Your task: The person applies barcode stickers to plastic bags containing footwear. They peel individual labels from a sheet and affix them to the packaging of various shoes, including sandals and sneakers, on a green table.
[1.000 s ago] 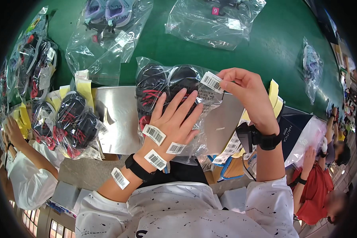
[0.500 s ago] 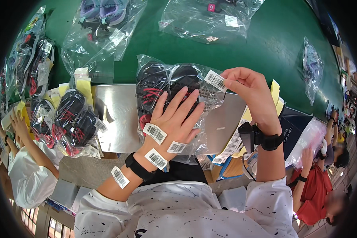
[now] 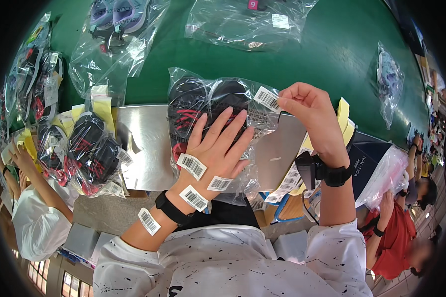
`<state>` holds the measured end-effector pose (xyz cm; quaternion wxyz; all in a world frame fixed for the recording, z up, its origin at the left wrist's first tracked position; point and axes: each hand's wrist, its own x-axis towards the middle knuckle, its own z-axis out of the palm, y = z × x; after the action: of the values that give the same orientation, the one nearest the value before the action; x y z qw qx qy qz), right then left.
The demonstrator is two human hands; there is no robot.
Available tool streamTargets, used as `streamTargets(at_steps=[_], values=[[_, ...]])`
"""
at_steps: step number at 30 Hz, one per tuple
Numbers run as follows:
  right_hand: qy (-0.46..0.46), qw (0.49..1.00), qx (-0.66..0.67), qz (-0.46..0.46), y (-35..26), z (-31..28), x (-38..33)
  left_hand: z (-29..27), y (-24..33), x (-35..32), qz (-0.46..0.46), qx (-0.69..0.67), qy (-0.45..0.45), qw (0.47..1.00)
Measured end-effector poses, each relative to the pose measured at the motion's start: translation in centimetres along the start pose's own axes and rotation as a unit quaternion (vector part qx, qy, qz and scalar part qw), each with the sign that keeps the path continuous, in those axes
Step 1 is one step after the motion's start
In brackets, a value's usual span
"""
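Observation:
A clear plastic bag (image 3: 262, 131) holding a pair of black shoes (image 3: 188, 94) with red markings lies in front of me on the metal tabletop. My left hand (image 3: 215, 141) rests flat on the bag, fingers spread, over the shoes. White barcode stickers (image 3: 194, 197) cling to the back of that hand and the forearm. At the bag's upper right corner my right hand (image 3: 305, 104) pinches a barcode label (image 3: 267, 99) between thumb and finger. The label lies over the bag's edge; whether it is stuck down I cannot tell. Both wrists wear black bands.
Bagged black and red shoes (image 3: 91, 153) lie at the left. Sheets of barcode labels (image 3: 287, 185) hang by my right forearm. Bagged shoes (image 3: 116, 20) lie on the green belt (image 3: 168, 54) beyond. Co-workers stand at left (image 3: 39, 218) and right (image 3: 394, 232).
The bags on the green belt have shifted left and slightly away. My hands, the label and the bag in front of me have hardly moved.

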<state>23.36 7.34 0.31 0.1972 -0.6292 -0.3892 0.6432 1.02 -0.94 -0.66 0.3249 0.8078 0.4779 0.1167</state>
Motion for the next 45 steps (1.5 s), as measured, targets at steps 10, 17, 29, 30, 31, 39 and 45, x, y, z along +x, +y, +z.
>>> streamTargets(at_steps=[10, 17, 29, 30, 31, 39, 45], values=[[0.002, 1.000, 0.010, 0.005, 0.5, 0.1, -0.3, 0.0, 0.0, -0.1, -0.002, 0.001, -0.004, 1.000], [0.010, 1.000, 0.019, -0.020, 1.2, 0.4, -0.2, -1.2, 0.3, 0.2, 0.001, -0.017, -0.008, 1.000], [0.009, 0.999, -0.022, -0.045, 1.4, 0.8, 0.3, -2.6, -3.8, 6.0, 0.028, -0.062, 0.122, 0.990], [0.009, 0.998, -0.028, -0.048, 1.4, 0.8, 0.3, -2.3, -4.0, 6.7, 0.026, -0.066, 0.121, 0.990], [0.010, 0.998, -0.037, -0.054, 1.5, 0.9, 0.3, -2.1, -4.4, 7.2, 0.024, -0.071, 0.120, 0.990], [0.015, 0.996, -0.031, -0.086, 2.1, 1.0, 0.1, -2.2, -6.0, 10.2, -0.009, -0.192, -0.082, 0.978], [0.040, 0.997, -0.043, -0.056, 2.8, 1.1, 0.5, -1.2, -6.5, 10.1, -0.001, -0.221, -0.060, 0.973]])
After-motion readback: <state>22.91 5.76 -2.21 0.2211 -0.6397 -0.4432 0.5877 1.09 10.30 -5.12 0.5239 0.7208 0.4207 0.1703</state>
